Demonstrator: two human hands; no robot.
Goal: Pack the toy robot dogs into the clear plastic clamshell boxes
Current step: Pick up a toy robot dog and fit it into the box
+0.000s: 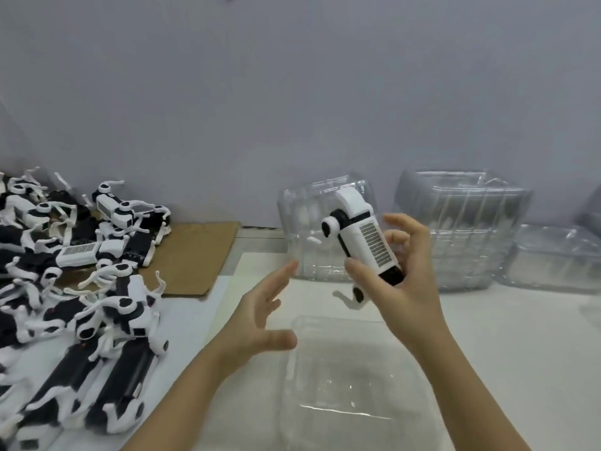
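My right hand [403,288] grips a toy robot dog [361,232] near the open clamshell box [325,320], likely for seating; my left hand [260,310] hovers, fingers [286,269] spread, empty.

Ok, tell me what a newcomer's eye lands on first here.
The white toy robot dog held up in the right hand at centre, a clear clamshell box lying below it. Then the heap of black-and-white robot dogs at left, and stacked clear boxes at back right.
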